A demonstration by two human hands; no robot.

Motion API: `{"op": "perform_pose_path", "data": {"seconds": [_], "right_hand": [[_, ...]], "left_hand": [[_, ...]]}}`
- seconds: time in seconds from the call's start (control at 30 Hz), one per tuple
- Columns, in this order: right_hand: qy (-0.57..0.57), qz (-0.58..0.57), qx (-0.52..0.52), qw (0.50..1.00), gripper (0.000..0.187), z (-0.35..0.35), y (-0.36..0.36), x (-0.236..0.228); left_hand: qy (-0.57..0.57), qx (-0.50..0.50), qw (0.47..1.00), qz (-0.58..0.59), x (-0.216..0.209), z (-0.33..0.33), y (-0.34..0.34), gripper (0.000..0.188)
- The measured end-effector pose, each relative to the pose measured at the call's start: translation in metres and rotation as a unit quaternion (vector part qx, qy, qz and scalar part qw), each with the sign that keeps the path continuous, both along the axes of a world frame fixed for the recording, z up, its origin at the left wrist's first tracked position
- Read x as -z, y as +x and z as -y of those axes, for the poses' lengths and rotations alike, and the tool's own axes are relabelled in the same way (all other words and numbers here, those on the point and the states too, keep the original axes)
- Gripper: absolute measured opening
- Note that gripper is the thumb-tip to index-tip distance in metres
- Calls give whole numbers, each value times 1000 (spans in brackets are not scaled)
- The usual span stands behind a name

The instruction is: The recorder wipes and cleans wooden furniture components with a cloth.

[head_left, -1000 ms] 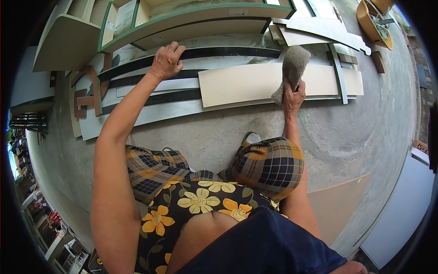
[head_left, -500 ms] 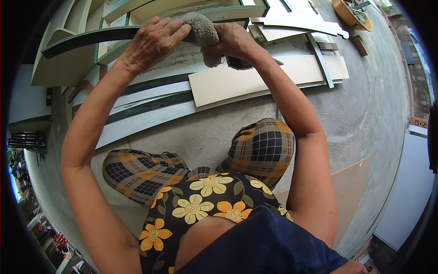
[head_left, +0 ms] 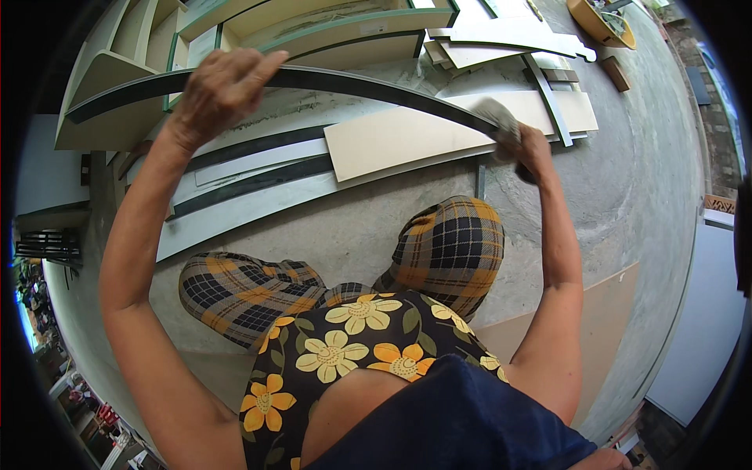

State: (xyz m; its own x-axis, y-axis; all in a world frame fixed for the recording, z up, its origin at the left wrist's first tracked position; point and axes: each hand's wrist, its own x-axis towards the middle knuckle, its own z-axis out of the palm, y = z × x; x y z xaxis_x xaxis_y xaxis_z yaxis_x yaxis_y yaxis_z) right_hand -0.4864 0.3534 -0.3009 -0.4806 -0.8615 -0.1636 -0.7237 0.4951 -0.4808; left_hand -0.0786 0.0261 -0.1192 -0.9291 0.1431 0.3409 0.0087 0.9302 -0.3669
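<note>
A long dark strip-like board (head_left: 352,83) with a pale edge spans the space ahead of me. My left hand (head_left: 223,92) is closed around it left of its middle. Near its right end, my right hand (head_left: 533,149) grips a fluffy grey cloth (head_left: 501,121) pressed against the strip; this hand is slightly blurred. Below the strip, a cream panel (head_left: 407,139) lies on other pale and dark boards (head_left: 266,192) on the floor.
Cream cabinet frames with green edges (head_left: 337,37) stand at the far left and centre. White cut panels (head_left: 509,39), a wooden block (head_left: 616,74) and a yellow basin (head_left: 599,22) are at the far right. A brown sheet (head_left: 603,313) lies beside my right arm.
My right hand has moved right along the strip with the grey cloth, uncovering the strip's middle. My left hand has shifted a little left and down.
</note>
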Motion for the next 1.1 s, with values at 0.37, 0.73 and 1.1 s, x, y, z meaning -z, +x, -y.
{"op": "perform_pose_path", "data": {"seconds": [0.37,0.73,1.1], "right_hand": [[-427,463,252,735,59,10,25,-32],[-510,561,120,641,46,156,49,-156],[-486,455,25,746,34,145,100,-238]], "left_hand": [[362,-229,874,-230,13,-9,-53,48],[434,-91,865,-234,75,-117,-143,46],[436,-46,822,-365,-13,-79,-124,48]]}}
